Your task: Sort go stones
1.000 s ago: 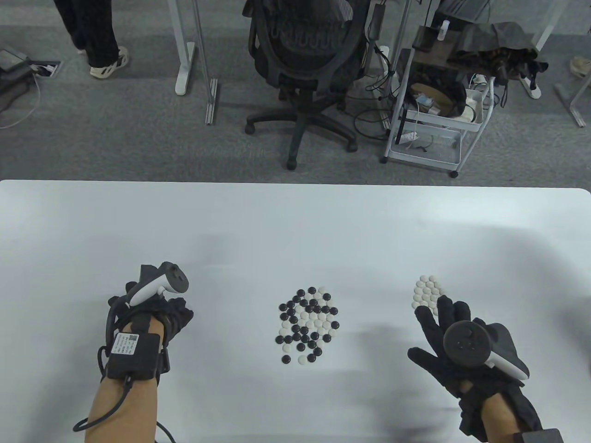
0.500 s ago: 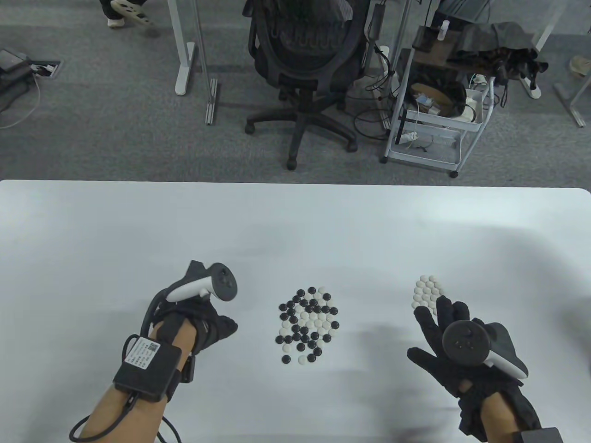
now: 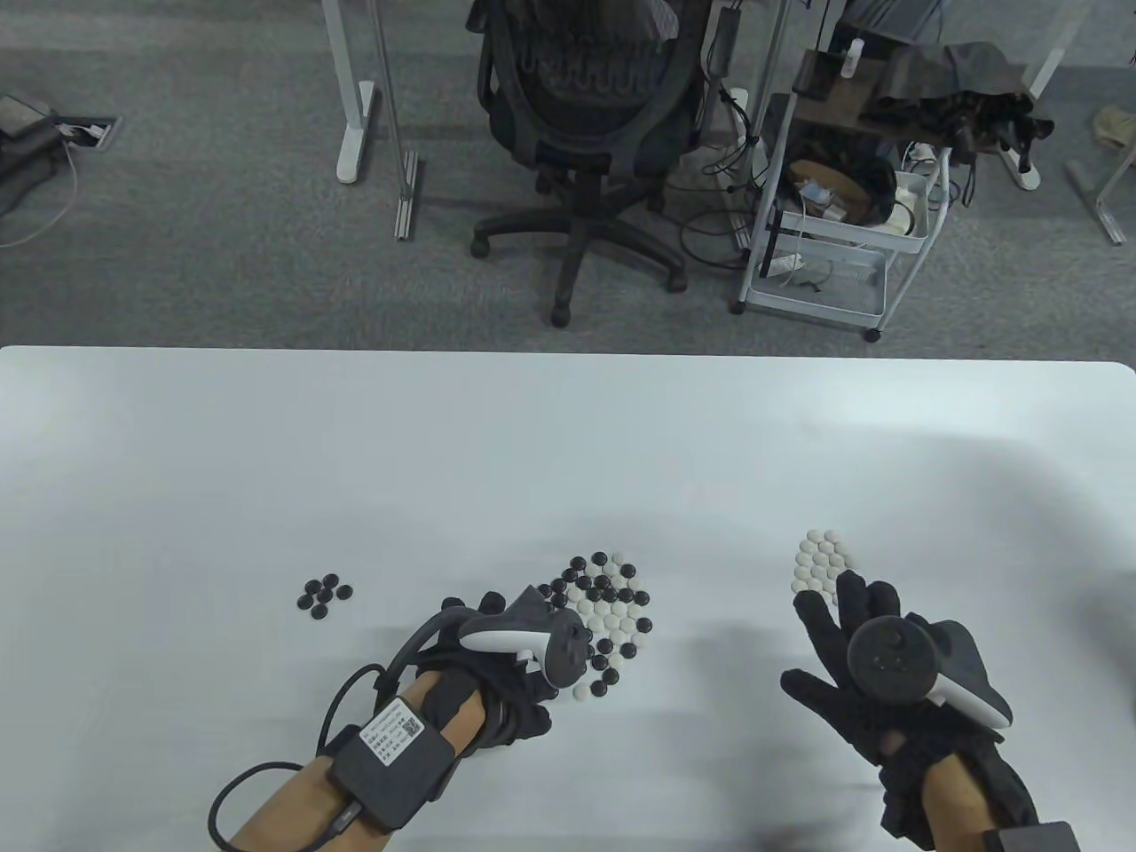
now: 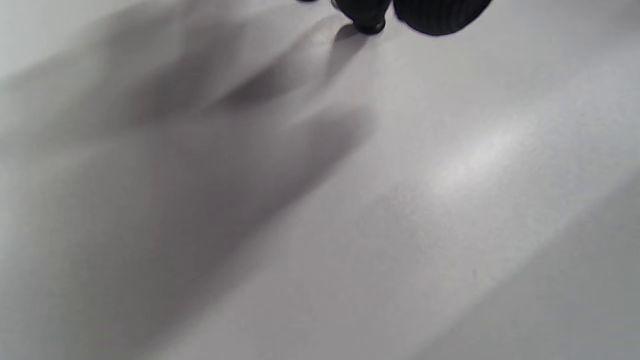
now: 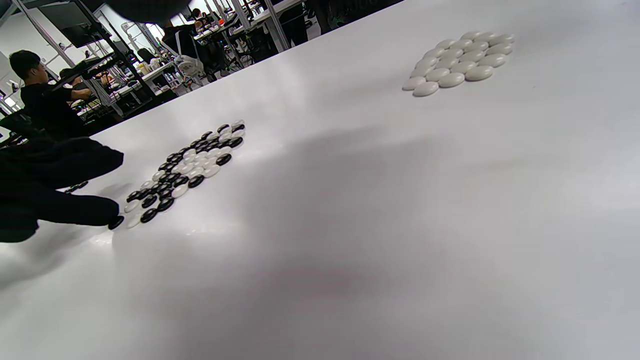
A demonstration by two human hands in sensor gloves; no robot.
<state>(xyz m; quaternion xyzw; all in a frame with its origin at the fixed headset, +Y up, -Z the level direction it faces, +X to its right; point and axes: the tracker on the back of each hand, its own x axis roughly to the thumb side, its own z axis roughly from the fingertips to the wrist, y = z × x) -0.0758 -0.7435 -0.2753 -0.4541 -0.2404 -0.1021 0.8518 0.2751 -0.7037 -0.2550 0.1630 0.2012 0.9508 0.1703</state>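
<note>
Over the near-left edge of the mixed pile (image 3: pixel 596 621), your left hand (image 3: pixel 510 661) is going for a black stone (image 5: pixel 116 222), can't tell if it's pinched. Blacks (image 3: pixel 324 593) sit left, whites (image 3: pixel 821 561) right; your right hand (image 3: pixel 874 661) rests flat, fingers spread.

L hand (image 3: pixel 497 657) hides mixed pile's (image 3: pixel 612 603) near-left stones, its grip unclear

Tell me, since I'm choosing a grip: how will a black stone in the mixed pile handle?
The black stones look glossy, so probably slippery to pinch. They lie flat and lens-shaped, so likely slide rather than roll. Packed against white stones, a push would probably shift neighbours.
</note>
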